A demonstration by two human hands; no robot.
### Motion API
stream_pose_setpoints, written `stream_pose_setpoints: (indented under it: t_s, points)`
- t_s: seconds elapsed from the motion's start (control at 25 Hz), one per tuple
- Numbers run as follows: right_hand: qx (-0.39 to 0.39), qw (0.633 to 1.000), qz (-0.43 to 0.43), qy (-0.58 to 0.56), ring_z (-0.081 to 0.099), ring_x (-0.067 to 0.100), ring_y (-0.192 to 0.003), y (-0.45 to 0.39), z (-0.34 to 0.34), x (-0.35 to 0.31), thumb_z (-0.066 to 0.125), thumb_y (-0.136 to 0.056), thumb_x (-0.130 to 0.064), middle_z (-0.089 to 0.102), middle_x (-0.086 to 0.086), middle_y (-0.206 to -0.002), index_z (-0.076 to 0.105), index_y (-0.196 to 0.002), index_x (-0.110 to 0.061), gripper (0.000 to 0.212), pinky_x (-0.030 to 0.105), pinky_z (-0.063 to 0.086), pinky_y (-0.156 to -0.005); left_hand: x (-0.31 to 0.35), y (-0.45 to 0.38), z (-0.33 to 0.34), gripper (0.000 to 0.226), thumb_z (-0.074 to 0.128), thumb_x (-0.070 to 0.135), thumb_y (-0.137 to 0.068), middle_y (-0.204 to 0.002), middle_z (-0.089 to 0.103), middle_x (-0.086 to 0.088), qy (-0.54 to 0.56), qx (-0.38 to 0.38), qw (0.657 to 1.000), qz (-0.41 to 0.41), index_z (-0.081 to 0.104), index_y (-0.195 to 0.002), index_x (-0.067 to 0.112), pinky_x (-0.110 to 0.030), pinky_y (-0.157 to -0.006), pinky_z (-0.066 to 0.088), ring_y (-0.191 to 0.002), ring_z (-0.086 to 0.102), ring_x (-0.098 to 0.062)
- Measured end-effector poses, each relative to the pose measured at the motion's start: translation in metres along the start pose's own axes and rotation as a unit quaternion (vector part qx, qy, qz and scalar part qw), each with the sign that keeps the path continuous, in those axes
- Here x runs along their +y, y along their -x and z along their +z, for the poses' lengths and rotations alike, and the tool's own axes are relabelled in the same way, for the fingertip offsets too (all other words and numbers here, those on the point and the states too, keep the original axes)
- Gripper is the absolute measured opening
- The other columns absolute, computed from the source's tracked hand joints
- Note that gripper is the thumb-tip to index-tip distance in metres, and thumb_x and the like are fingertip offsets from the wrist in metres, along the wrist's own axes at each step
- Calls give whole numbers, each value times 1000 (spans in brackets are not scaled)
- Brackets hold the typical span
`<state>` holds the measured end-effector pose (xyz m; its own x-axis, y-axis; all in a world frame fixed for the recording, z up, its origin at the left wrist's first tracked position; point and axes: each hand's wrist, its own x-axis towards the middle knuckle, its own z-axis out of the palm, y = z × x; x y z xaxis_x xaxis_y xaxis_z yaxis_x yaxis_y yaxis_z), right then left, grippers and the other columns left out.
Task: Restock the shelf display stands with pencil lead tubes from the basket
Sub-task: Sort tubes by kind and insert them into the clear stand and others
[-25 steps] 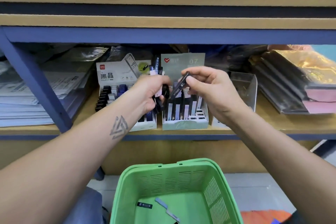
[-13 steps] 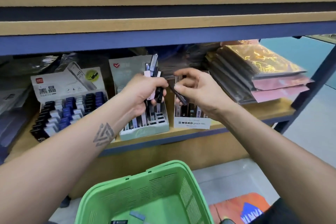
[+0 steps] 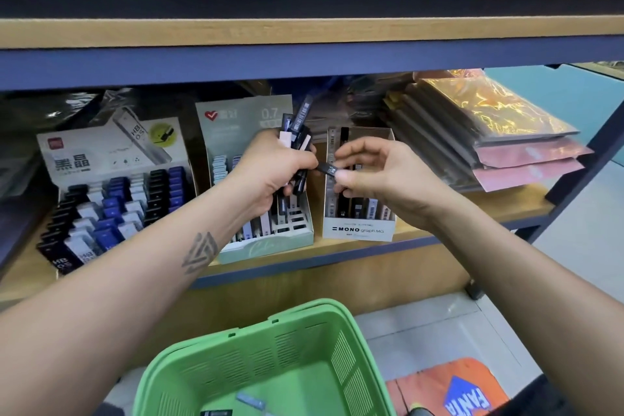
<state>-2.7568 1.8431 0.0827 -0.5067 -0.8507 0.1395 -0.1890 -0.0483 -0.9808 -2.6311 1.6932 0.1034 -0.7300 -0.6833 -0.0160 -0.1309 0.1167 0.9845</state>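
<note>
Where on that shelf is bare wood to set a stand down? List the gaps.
Bare wood shows between the MONO box and the foil packs, along the front edge, and a small corner left of the black-and-blue stand. The three stands sit nearly side by side, and both hands, left and right, crowd the middle.

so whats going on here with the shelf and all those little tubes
A person is restocking pencil lead stands on a shelf. The left hand grips a bunch of lead tubes, and the right hand pinches one black tube marked 0.5, held in front of the MONO graph MG box. Two more stands sit to the left on the shelf. A green basket below holds a few tubes.
</note>
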Motion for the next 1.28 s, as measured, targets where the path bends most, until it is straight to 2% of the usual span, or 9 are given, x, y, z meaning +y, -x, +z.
stream_pose_setpoints:
  t_s: [0.16, 0.36, 0.48, 0.64, 0.72, 0.8, 1.0, 1.2, 1.28]
  points:
    - [-2, 1000, -8, -19, 73, 34, -99, 2, -1, 6, 82, -74, 7, 72, 17, -110, 69, -112, -8, 44, 39, 57, -92, -1, -2, -3, 15, 69, -1, -80, -85, 68, -15, -4, 26, 999, 19, 67, -83, 13, -20, -37, 31, -72, 55, -26]
    - [31, 991, -57, -115, 72, 32, -103, 0, 5, 3, 75, -81, 7, 73, 21, -109, 68, -117, 0, 36, 34, 57, -92, 5, 5, 1, 9, 66, 0, -84, -78, 73, -18, 53, -1, 998, -24, 66, -88, 8, -19, -37, 28, -53, 56, -19]
    - [50, 990, -58, -120, 71, 28, -98, -3, 8, 1, 69, -91, -3, 72, 20, -105, 69, -112, 3, 21, 34, 56, -88, 8, 10, 2, 6, 61, -2, -87, -77, 71, -20, 87, -65, 989, -96, 65, -91, 1, -17, -35, 25, -47, 51, -20]
    - [28, 994, 8, -104, 75, 34, -86, -6, 6, -2, 62, -99, -16, 73, 25, -99, 60, -117, 5, 28, 31, 63, -70, 7, 12, -1, 9, 65, -3, -82, -84, 71, -27, 50, -53, 993, -89, 66, -91, -2, -17, -37, 25, -49, 51, -23]
    - [4, 998, 22, -59, 71, 26, -73, -7, 3, 0, 64, -98, -14, 72, 21, -90, 64, -116, 1, 24, 26, 59, -64, 6, 9, -3, 17, 69, -4, -77, -93, 69, -33, 53, -29, 996, -70, 65, -94, 0, -19, -37, 26, -58, 52, -26]
    - [-17, 1000, 17, 11, 65, 16, -73, -7, 0, 5, 66, -96, -6, 71, 14, -89, 71, -117, -5, 21, 27, 55, -72, 4, 5, -6, 27, 74, -3, -72, -101, 67, -36, 56, -6, 997, -47, 65, -98, 2, -20, -37, 28, -67, 52, -29]
    - [-36, 988, 21, 150, 66, 15, -79, -5, -6, 6, 73, -90, -6, 74, 6, -87, 77, -109, -17, 22, 33, 59, -83, 2, 2, 1, 12, 69, -2, -81, -76, 62, -12, 32, 9, 999, -2, 66, -88, 7, -21, -38, 29, -56, 47, -21]
    - [115, 991, 16, -61, 69, 21, -80, -10, -19, 7, 73, -87, 2, 73, 13, -87, 73, -102, -5, 17, 28, 56, -75, -4, -2, 9, 30, 75, -4, -66, -83, 62, -24, 42, 6, 998, -35, 64, -94, -3, -21, -36, 28, -61, 46, -26]
    - [170, 984, -12, -58, 70, 21, -85, -18, -32, 4, 71, -88, 2, 74, 14, -97, 74, -107, -5, 20, 27, 56, -77, -2, -2, 12, 39, 76, 2, -58, -86, 61, -20, 61, -17, 997, -51, 63, -94, -1, -20, -35, 27, -68, 43, -31]
